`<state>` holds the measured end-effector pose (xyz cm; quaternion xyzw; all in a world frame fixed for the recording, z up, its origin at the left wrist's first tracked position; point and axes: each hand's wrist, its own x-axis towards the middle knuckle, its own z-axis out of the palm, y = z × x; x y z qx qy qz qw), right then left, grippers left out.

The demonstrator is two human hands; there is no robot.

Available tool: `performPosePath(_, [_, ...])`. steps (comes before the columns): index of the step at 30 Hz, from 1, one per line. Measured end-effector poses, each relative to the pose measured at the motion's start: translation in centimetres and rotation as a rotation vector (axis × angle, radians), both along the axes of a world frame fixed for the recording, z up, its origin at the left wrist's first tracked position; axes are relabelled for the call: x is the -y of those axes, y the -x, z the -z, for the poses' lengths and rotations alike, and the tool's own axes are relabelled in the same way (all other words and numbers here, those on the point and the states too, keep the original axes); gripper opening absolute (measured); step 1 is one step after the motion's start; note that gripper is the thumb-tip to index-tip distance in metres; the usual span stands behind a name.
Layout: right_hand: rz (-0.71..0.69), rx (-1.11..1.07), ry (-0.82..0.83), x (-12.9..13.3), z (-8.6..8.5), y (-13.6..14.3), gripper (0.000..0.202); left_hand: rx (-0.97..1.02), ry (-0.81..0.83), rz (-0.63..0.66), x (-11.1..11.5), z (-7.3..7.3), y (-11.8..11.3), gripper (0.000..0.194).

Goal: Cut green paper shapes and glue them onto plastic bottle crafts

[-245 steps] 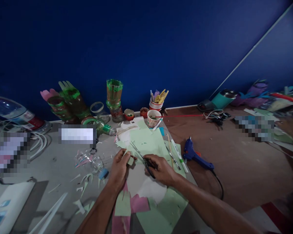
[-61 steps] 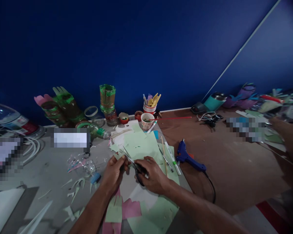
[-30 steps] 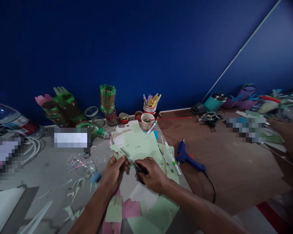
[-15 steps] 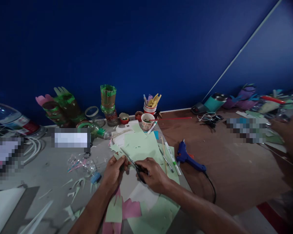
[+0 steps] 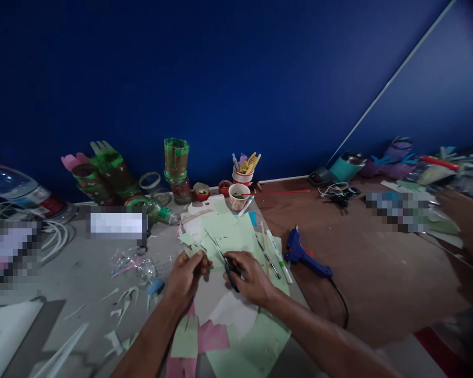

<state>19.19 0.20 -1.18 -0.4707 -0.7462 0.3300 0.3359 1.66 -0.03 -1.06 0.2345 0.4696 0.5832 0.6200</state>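
Between the thumb and fingers of my left hand (image 5: 187,273) is a small piece of light green paper (image 5: 194,249). My right hand (image 5: 249,276) grips black-handled scissors (image 5: 217,242), whose blades are slightly parted and point up and left, away from the held piece. Beneath both hands lie a light green sheet (image 5: 236,228) and white paper. Pink paper (image 5: 213,336) and a green strip (image 5: 184,338) rest below my left wrist.
A blue glue gun (image 5: 305,256) lies right of the pens (image 5: 279,257). Paper cups (image 5: 238,197), painted bottle pieces (image 5: 176,163) and a large bottle (image 5: 19,189) stand along the wall. Another person's arm (image 5: 467,215) reaches in at the right.
The scissors have moved right, off the green paper piece, and my right hand has shifted slightly right with them. At the far right, the other person's hand has moved.
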Motion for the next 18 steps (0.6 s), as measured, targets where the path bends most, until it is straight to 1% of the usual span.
performPosePath(6, [0.047, 0.106, -0.017, -0.38, -0.02, -0.11, 0.034, 0.012, -0.019, 0.037, 0.01, 0.09, 0.10, 0.020])
performPosePath(11, [0.082, 0.181, -0.058, -0.48, -0.16, -0.21, 0.047, 0.002, -0.031, 0.026, -0.04, 0.12, 0.01, 0.019])
performPosePath(15, [0.055, 0.201, -0.125, -0.43, -0.23, -0.40, 0.040, -0.007, -0.028, 0.029, -0.08, -0.11, -0.18, 0.020])
performPosePath(18, [0.035, 0.256, -0.183, -0.36, -0.39, -0.57, 0.042, -0.011, -0.030, 0.027, -0.06, -0.24, -0.26, 0.023])
